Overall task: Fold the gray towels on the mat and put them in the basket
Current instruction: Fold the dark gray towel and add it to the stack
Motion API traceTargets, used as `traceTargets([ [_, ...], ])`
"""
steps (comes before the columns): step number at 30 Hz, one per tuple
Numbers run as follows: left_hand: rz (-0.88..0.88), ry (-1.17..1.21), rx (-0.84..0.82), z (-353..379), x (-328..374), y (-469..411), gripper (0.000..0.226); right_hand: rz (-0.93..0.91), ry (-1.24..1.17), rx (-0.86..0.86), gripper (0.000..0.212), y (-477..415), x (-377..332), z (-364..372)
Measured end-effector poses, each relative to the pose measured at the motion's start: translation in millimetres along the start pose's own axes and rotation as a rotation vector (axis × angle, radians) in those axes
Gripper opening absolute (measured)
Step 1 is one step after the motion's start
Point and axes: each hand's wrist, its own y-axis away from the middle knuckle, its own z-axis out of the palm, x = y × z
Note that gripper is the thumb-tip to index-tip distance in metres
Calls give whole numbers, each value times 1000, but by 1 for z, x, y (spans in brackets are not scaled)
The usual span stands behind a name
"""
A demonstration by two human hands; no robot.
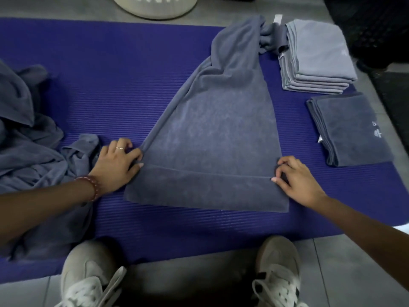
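Note:
A long gray towel (221, 129) lies lengthwise on the purple mat (110, 85), its far end bunched near the top. My left hand (117, 165) pinches the towel's left edge where a folded layer ends. On the right edge my right hand (296, 180) pinches the same fold line. A pile of loose gray towels (28, 147) lies at the left. At the right sit a stack of folded light gray towels (316, 56) and a folded dark gray towel (347, 129). The white basket (155, 7) stands beyond the mat's far edge.
My two shoes (88, 275) stand at the mat's near edge on the tiled floor. A dark perforated bin (376, 25) is at the far right. Bare mat shows between the loose pile and the spread towel.

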Motion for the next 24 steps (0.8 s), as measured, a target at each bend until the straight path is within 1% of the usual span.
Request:
traceTargets([
  [3,-136,88,-70,6,-2,4,48,47,-78,-4,26,2,5,4],
  [5,-226,177,-111,7,1,5,53,58,-100,3,15,4,6,3],
  [7,-272,236,-105,6,5,4,42,60,-122,0,18,3,4,1],
  [8,-266,255,-87,6,6,2,37,61,-126,9,21,1,3,-2],
  [9,-231,266,-66,4,9,-3,38,55,-129,30,25,-3,2,-4],
  [11,-73,265,-8,-3,17,-21,41,47,-156,97,35,-17,-3,-10],
  [12,3,258,19,-6,22,-35,42,54,-173,132,37,-28,-4,-14],
  [14,39,298,59,-13,34,-73,45,68,-201,187,29,-57,-7,-22],
  [16,-4,394,75,-16,41,-118,46,78,-221,214,26,-94,-8,-29],
  [18,-60,517,101,-14,44,-161,37,120,-260,233,32,-139,-9,-38],
  [19,-116,613,121,-13,45,-181,32,165,-305,234,35,-162,-10,-42],
  [21,-273,793,144,-14,49,-215,31,289,-434,231,41,-208,-13,-54],
  [22,-333,848,145,-12,52,-230,30,343,-499,229,42,-229,-14,-60],
  [24,-385,895,123,-11,60,-256,27,419,-593,234,40,-267,-14,-70],
])
